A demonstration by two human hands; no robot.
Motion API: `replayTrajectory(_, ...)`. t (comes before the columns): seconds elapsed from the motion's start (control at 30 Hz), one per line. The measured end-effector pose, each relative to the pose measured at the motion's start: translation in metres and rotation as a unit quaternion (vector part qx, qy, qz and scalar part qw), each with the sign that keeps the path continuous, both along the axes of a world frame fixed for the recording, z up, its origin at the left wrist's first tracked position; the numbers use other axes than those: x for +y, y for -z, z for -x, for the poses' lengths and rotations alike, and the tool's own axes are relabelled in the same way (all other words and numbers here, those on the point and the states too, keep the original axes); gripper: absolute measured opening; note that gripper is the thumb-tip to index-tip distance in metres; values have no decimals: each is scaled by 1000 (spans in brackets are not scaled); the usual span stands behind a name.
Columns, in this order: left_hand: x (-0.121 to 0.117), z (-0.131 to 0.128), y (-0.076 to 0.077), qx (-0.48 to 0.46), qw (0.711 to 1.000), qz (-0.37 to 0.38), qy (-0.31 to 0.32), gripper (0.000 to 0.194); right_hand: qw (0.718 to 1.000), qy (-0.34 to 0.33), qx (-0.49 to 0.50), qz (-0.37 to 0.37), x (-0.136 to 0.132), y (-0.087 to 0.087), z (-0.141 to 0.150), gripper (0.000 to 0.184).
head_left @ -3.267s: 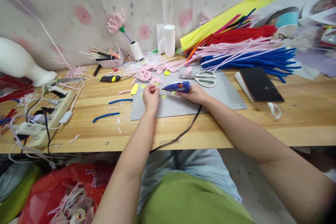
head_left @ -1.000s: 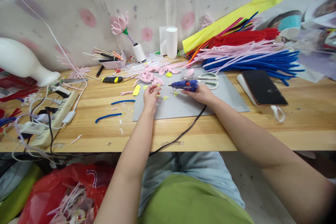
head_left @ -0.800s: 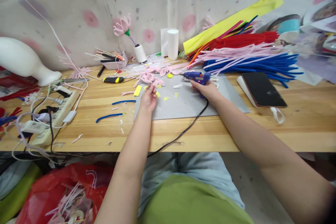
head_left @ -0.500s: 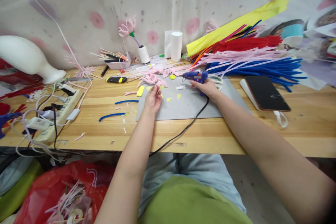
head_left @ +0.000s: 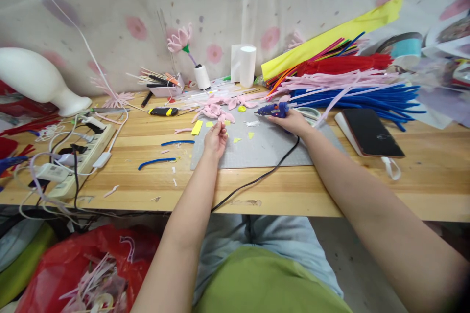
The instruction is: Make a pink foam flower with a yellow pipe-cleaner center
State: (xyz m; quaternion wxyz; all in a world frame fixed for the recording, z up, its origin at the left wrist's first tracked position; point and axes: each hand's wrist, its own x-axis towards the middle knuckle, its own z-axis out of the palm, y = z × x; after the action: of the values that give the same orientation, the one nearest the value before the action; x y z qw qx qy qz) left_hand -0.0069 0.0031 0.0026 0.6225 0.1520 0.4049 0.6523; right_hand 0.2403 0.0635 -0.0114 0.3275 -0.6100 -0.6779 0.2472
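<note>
My right hand (head_left: 295, 122) is wrapped round a blue hot glue gun (head_left: 274, 109) above the right part of a grey cutting mat (head_left: 264, 149). The nozzle points left and slightly down, and a black cord trails from the grip. Over the mat's left side, my left hand (head_left: 216, 141) is closed in a pinch. What its fingertips hold is too small to make out against the pink fuzzy petals (head_left: 212, 110) just behind. A yellow disc (head_left: 241, 108), short white sticks (head_left: 251, 123) and yellow scraps (head_left: 251, 135) lie between the hands.
Bundles of blue pipe cleaners (head_left: 352, 96) and pink ones lie at the back right, near a phone (head_left: 372, 132). On the left are a utility knife (head_left: 163, 112) and a power strip (head_left: 88, 156) with tangled cables. A pink flower (head_left: 179, 39) stands in a white spool.
The glue gun has shifted slightly right and its nozzle has dipped. A pink strip now arches out near my right wrist. My left hand stays almost in place.
</note>
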Motion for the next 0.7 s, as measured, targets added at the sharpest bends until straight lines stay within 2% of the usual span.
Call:
replayTrajectory(0.1,1,-1,1,3,1000,5,-11,11,998,55,-27,24,3,-3,3,52)
replayTrajectory(0.2,1,-4,4,42,999,-1,-19,11,996,60,-60,34,3,-5,3,51)
replayTrajectory(0.3,1,-10,10,139,990,-19,-29,9,995,40,-88,6,-1,-5,1,46)
replayTrajectory(0.37,1,-12,15,231,971,-38,-41,7,994,23,-102,-12,-5,-5,0,44)
replayTrajectory(0.47,1,-14,22,322,943,-67,-56,4,991,19,-126,-45,-13,-4,-1,53)
replayTrajectory(0.6,0,-14,22,329,941,-55,-59,5,970,34,-209,-118,-26,-7,-6,57)
replayTrajectory(0.7,-1,-13,18,318,945,-53,-53,8,952,64,-278,-113,-38,-15,-9,57)
